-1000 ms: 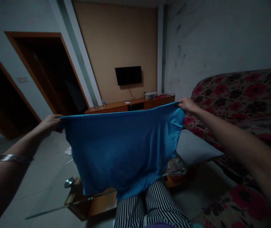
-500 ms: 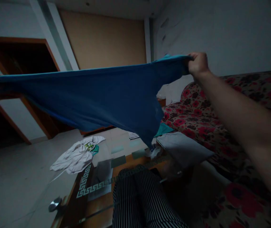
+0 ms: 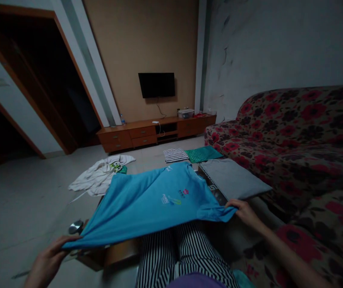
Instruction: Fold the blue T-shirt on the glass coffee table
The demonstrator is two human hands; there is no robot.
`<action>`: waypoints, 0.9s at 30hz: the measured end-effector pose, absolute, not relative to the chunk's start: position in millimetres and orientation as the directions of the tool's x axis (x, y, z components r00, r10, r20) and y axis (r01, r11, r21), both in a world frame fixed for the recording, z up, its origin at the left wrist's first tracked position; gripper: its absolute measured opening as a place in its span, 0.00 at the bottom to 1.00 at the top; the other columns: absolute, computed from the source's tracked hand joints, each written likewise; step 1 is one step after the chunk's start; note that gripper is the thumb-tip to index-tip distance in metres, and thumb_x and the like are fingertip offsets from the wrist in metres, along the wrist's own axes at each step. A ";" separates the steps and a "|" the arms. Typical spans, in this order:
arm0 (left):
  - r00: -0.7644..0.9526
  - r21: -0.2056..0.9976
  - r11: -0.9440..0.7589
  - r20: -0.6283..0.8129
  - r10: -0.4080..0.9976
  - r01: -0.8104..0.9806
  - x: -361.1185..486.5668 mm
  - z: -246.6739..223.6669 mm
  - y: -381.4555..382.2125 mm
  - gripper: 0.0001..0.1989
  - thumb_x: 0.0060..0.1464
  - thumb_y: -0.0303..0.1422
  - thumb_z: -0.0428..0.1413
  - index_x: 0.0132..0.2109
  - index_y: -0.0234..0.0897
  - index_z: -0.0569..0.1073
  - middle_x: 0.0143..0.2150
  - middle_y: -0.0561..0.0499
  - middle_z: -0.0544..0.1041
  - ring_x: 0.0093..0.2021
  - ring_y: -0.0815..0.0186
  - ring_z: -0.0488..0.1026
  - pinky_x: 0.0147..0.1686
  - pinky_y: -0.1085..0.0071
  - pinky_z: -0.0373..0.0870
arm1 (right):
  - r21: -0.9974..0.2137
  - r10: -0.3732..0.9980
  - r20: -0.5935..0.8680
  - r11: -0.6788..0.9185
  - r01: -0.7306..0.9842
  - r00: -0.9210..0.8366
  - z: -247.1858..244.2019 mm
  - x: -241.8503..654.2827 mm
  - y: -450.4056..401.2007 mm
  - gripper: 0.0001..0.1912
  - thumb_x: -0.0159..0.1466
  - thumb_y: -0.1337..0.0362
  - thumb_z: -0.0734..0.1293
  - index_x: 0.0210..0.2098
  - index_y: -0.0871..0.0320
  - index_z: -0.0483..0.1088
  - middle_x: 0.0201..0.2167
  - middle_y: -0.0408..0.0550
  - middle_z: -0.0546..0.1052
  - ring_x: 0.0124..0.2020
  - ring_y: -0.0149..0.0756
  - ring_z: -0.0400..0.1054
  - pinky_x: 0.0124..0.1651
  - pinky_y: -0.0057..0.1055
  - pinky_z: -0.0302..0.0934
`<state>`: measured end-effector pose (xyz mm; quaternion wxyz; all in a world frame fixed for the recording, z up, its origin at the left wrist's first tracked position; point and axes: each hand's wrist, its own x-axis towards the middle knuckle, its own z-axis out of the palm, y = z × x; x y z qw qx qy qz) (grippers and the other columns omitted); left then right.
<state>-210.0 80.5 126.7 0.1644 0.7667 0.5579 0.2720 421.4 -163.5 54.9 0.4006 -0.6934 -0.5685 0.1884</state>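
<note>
A blue shirt with a small printed logo lies stretched over the low table, its near edge above my striped trousers. My left hand pinches the shirt's near left corner. At the other end, my right hand is closed on the sleeve end. Beyond the shirt on the left is a crumpled white garment. A folded grey garment rests on the table's right part, with striped cloth and green cloth farther back.
A flowered sofa runs along the right side. The wooden cabinet stands at the far wall under a television. A shiny metal object is at the table's left edge.
Both hands have come down and nearer, lowering the blue shirt from the air onto the table. Its printed side now shows, and the cabinet and television have come into view.
</note>
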 end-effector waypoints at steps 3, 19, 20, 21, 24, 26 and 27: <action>0.247 0.671 -0.227 0.067 0.967 0.706 -225.7 69.4 75.3 0.15 0.36 0.56 0.58 0.26 0.56 0.79 0.34 0.58 0.82 0.44 0.50 0.77 0.47 0.59 0.71 | -0.750 0.951 0.110 -0.113 0.652 0.291 -5.5 426.7 -168.0 0.17 0.46 0.69 0.56 0.29 0.57 0.74 0.33 0.50 0.78 0.39 0.41 0.71 0.45 0.34 0.63; 0.460 0.490 -0.408 0.016 0.888 0.771 -148.3 52.4 200.6 0.22 0.47 0.45 0.51 0.44 0.40 0.79 0.50 0.45 0.79 0.51 0.54 0.75 0.51 0.62 0.71 | -0.674 0.987 -0.159 -0.120 0.729 0.016 54.0 466.3 -29.2 0.21 0.59 0.57 0.60 0.44 0.61 0.77 0.45 0.53 0.78 0.47 0.43 0.71 0.52 0.36 0.63; 0.464 0.466 -0.428 0.041 0.885 0.774 -127.5 52.6 219.5 0.22 0.47 0.45 0.51 0.44 0.40 0.78 0.50 0.45 0.79 0.51 0.54 0.74 0.52 0.61 0.70 | -0.656 0.991 -0.129 -0.102 0.748 0.023 58.9 465.2 6.7 0.20 0.60 0.59 0.60 0.44 0.61 0.77 0.45 0.52 0.79 0.46 0.42 0.72 0.52 0.35 0.62; 0.466 0.442 -0.442 0.061 0.883 0.780 -107.3 52.1 238.6 0.21 0.48 0.43 0.50 0.44 0.39 0.78 0.50 0.44 0.79 0.51 0.54 0.74 0.53 0.61 0.69 | -0.633 0.992 -0.115 -0.110 0.766 0.047 62.2 463.5 43.6 0.19 0.60 0.61 0.59 0.43 0.61 0.77 0.45 0.51 0.79 0.46 0.40 0.72 0.52 0.33 0.62; 0.450 0.342 -0.454 0.095 0.888 0.823 -57.6 50.5 296.5 0.17 0.48 0.37 0.50 0.43 0.38 0.77 0.49 0.43 0.78 0.52 0.55 0.74 0.54 0.62 0.68 | -0.560 0.980 -0.109 -0.197 0.805 0.164 64.3 457.1 153.1 0.16 0.60 0.67 0.60 0.41 0.60 0.77 0.44 0.49 0.79 0.47 0.38 0.72 0.50 0.29 0.62; 0.434 0.256 -0.445 0.102 0.895 0.858 -36.3 50.5 333.7 0.17 0.47 0.32 0.51 0.44 0.38 0.77 0.50 0.43 0.77 0.53 0.55 0.73 0.54 0.62 0.68 | -0.525 0.964 -0.090 -0.258 0.811 0.249 60.5 452.8 218.5 0.15 0.61 0.68 0.60 0.39 0.62 0.77 0.44 0.53 0.79 0.46 0.41 0.72 0.49 0.31 0.62; 0.430 0.211 -0.440 0.096 0.898 0.873 -29.0 50.4 351.2 0.18 0.46 0.30 0.51 0.45 0.38 0.76 0.51 0.43 0.77 0.54 0.55 0.72 0.54 0.62 0.67 | -0.509 0.952 -0.079 -0.295 0.809 0.297 57.2 450.5 247.4 0.15 0.61 0.67 0.60 0.39 0.63 0.77 0.44 0.56 0.79 0.46 0.43 0.72 0.49 0.32 0.63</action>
